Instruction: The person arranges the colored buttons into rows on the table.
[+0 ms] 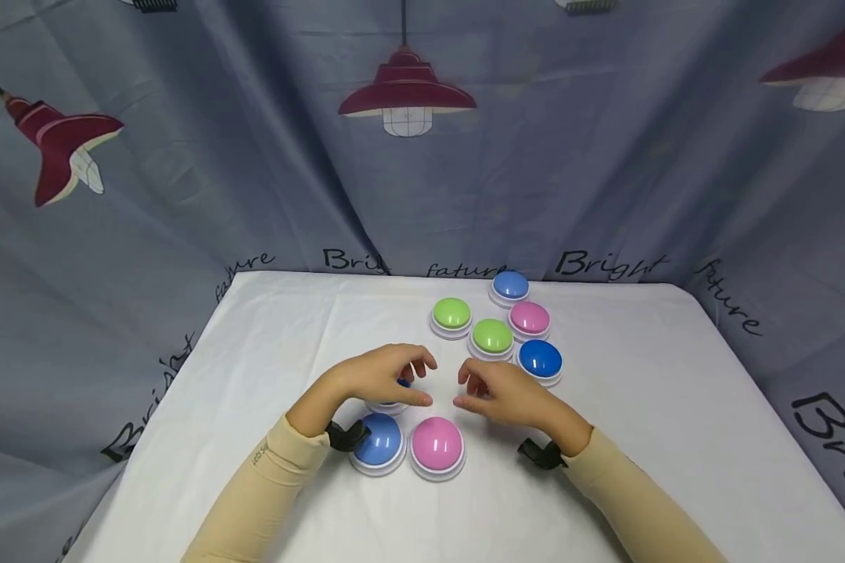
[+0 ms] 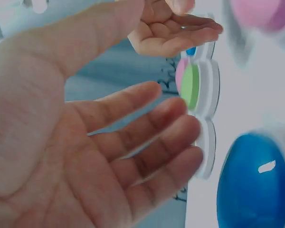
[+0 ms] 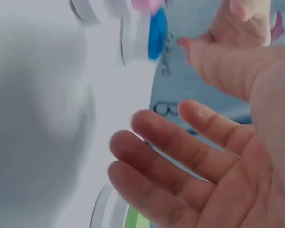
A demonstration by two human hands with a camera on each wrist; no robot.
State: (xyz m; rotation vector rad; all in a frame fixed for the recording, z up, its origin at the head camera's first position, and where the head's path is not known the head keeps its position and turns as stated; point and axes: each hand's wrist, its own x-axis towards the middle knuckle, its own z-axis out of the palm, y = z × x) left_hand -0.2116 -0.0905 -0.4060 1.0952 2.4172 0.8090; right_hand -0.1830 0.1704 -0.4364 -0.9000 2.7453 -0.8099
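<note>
Several round push buttons with coloured domes and white bases lie on the white tablecloth. My left hand [image 1: 383, 375] hovers above a dark blue button [image 1: 389, 407], mostly hidden beneath it. Facing it across a gap, my right hand [image 1: 510, 393] hangs over the cloth just in front of another dark blue button [image 1: 540, 358]. Both hands hold nothing; their fingers are loosely bent and spread in the wrist views. Close to me, a lighter blue button [image 1: 378, 440] sits by the left wrist, and a pink button [image 1: 437, 444] stands to its right.
Farther back are two green buttons [image 1: 452, 313], a second pink button [image 1: 530, 317] and a blue button [image 1: 510, 285] near the far edge. A grey curtain [image 1: 253, 156] with printed lamps and lettering hangs behind the table. Black straps [image 1: 544, 453] circle both wrists.
</note>
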